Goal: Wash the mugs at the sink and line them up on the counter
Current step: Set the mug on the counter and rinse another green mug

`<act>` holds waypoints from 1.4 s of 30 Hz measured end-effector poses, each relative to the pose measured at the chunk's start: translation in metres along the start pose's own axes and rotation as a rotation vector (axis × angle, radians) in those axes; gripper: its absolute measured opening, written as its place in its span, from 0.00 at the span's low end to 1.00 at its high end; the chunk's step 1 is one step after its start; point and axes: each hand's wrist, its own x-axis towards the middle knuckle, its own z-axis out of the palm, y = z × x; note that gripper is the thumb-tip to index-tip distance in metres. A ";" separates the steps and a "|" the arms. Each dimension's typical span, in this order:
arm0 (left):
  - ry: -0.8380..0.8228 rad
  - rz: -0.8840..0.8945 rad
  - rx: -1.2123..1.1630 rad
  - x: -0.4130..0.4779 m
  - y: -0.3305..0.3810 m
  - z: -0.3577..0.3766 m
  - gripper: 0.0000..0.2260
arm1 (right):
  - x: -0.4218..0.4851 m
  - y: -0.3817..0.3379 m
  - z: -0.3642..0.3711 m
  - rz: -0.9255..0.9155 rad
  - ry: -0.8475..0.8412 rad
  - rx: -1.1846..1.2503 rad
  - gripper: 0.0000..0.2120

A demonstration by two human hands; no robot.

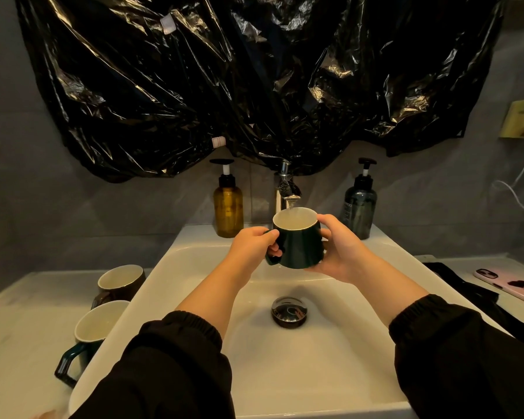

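A dark green mug (300, 246) with a white inside is held upright over the white sink (194, 267), right under the chrome tap (286, 189), and water runs into it. My left hand (254, 246) grips its handle. My right hand (339, 252) is curled round its right side and base. Two more mugs stand on the counter (22, 328) left of the basin: a brown one (121, 282) at the back and a dark green one (94, 331) in front, both with handles toward me.
An amber pump bottle (228, 204) and a dark pump bottle (359, 207) flank the tap. The chrome drain plug (289, 311) sits in the basin. A phone in a pink case (511, 285) and a black strap (466, 291) lie on the right counter. Black plastic sheet (254, 80) hangs above.
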 end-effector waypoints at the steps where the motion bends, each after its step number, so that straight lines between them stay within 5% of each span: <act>1: 0.006 -0.005 -0.015 0.000 0.000 0.000 0.11 | 0.000 0.000 0.001 -0.009 0.001 -0.005 0.18; 10: 0.046 -0.006 -0.050 -0.001 -0.001 0.000 0.08 | 0.000 -0.002 0.006 -0.072 0.042 -0.102 0.11; 14: 0.049 -0.014 -0.033 -0.002 -0.001 -0.004 0.09 | 0.009 -0.021 0.015 -0.460 0.279 -0.552 0.20; 17: 0.031 -0.007 0.015 -0.003 -0.002 -0.006 0.09 | 0.016 -0.047 0.034 -0.717 0.283 -0.800 0.24; 23: -0.004 0.044 0.025 -0.003 0.000 -0.010 0.07 | 0.043 -0.090 0.077 -0.827 0.207 -1.225 0.24; 27: -0.019 0.097 0.034 -0.004 0.000 -0.012 0.10 | 0.063 -0.095 0.086 -0.873 0.315 -1.443 0.20; 42: 0.002 0.129 0.052 0.001 -0.003 -0.012 0.09 | 0.074 -0.098 0.088 -0.983 0.419 -1.498 0.13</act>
